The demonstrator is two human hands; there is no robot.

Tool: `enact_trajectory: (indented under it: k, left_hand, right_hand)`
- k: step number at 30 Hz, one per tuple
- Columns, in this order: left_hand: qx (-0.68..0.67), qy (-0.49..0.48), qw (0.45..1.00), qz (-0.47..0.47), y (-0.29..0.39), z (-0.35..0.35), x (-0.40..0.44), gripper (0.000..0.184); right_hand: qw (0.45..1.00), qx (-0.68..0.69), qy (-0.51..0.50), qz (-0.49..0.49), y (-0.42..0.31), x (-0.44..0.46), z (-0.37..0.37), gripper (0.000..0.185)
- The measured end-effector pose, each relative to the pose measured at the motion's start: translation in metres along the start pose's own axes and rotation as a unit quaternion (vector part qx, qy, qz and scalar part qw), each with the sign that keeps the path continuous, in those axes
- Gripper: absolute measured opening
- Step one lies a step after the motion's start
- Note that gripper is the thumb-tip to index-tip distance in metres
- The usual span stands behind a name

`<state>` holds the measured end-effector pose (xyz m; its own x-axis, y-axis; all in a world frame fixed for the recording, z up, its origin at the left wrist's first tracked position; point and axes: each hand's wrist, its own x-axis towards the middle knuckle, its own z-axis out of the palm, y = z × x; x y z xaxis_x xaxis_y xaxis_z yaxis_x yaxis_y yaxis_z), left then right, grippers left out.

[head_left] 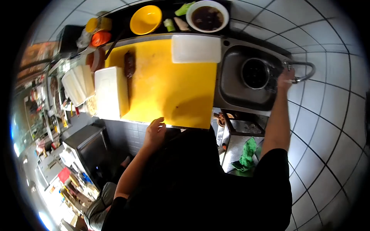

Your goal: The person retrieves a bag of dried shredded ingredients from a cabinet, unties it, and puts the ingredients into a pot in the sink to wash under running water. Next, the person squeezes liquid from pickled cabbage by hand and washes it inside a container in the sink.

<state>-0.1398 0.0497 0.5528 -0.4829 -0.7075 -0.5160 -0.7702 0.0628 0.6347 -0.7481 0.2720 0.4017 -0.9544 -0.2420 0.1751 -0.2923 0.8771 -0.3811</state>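
Observation:
My right hand (pixel 286 80) is at the base of the curved metal faucet (pixel 308 71), at the right edge of the steel sink (pixel 233 86). Its fingers are blurred against the metal, so their grip is unclear. A round dark pot or strainer (pixel 255 73) sits in the sink just left of that hand. My left hand (pixel 155 133) hovers by the front edge of the yellow cutting board (pixel 169 84), fingers apart and holding nothing. On the board lie a long dark red item (pixel 130 65) at the left and a whitish translucent container (pixel 195 49) at the top right.
Behind the board stand a yellow bowl (pixel 145 19) and a white bowl of dark liquid (pixel 207 16). White containers (pixel 109 92) line the left side. Green cloth (pixel 246 154) lies on a lower shelf. Another person's leg (pixel 101 204) shows at the lower left.

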Motion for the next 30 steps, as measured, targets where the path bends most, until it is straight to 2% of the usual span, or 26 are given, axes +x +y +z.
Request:
enact_trajectory:
  k: [2,4,5,6,7,10,11,14,15,16,17,18,19,20,23,26,30]
  left_hand:
    - [0.005,0.004,1.0,-0.004,-0.002,-0.002,-0.001,0.032]
    - [0.002,0.009,0.999,0.03,-0.009,0.002,0.002,0.033]
    - [0.0,0.012,0.999,0.035,-0.013,0.002,0.002,0.033]
    - [0.0,0.016,0.999,0.035,-0.017,-0.001,-0.002,0.033]
    - [-0.011,0.013,0.999,0.031,-0.018,-0.003,-0.004,0.033]
    - [-0.033,0.014,0.999,0.023,-0.015,-0.005,-0.006,0.033]
    - [-0.035,0.017,0.999,0.026,-0.016,-0.005,-0.006,0.033]
    - [-0.032,0.03,0.998,0.042,-0.012,-0.01,-0.009,0.033]
    - [-0.034,0.033,0.998,0.047,-0.015,-0.011,-0.011,0.032]
    - [-0.039,0.035,0.997,0.054,-0.017,-0.012,-0.012,0.032]
    - [-0.036,0.039,0.997,0.062,-0.018,-0.013,-0.011,0.032]
    - [-0.034,0.041,0.996,0.068,-0.019,-0.015,-0.013,0.032]
    - [-0.033,0.043,0.996,0.074,-0.021,-0.015,-0.015,0.031]
    - [-0.035,0.045,0.995,0.077,-0.021,-0.017,-0.016,0.031]
    - [-0.04,0.045,0.996,0.073,-0.021,-0.025,-0.018,0.029]
    - [-0.04,0.039,0.997,0.059,-0.024,-0.034,-0.02,0.027]
    - [-0.039,0.036,0.995,0.081,-0.036,-0.04,-0.018,0.027]
  right_hand:
    - [0.989,0.042,0.142,0.007,-0.013,-0.016,0.004,0.053]
    - [0.95,0.233,0.119,0.173,-0.058,-0.033,-0.024,0.053]
    - [0.877,0.38,0.115,0.27,-0.049,-0.031,-0.012,0.05]
    - [0.772,0.515,0.101,0.359,-0.028,-0.029,0.017,0.047]
    - [0.636,0.63,0.081,0.438,-0.012,-0.027,0.038,0.044]
    - [0.38,0.777,-0.118,0.487,0.019,-0.03,0.047,0.032]
    - [0.374,0.816,-0.192,0.397,0.0,-0.035,0.024,0.024]
    - [0.245,0.86,-0.319,0.313,0.007,-0.022,0.018,0.022]
    - [0.443,0.741,-0.399,0.308,0.005,-0.029,0.02,0.026]
    - [0.616,0.578,-0.454,0.281,0.002,-0.037,0.024,0.032]
    - [0.754,0.381,-0.48,0.237,-0.005,-0.047,0.024,0.038]
    - [0.847,0.16,-0.474,0.179,-0.01,-0.059,0.023,0.046]
    - [0.888,-0.073,-0.44,0.111,-0.015,-0.071,0.022,0.053]
    - [0.875,-0.301,-0.376,0.037,-0.024,-0.079,0.019,0.061]
    - [0.919,-0.238,-0.308,0.053,-0.072,-0.101,-0.005,0.085]
    - [0.906,-0.298,-0.301,-0.021,-0.113,-0.125,-0.019,0.085]
    - [0.933,-0.255,-0.231,-0.105,-0.138,-0.165,-0.011,0.082]
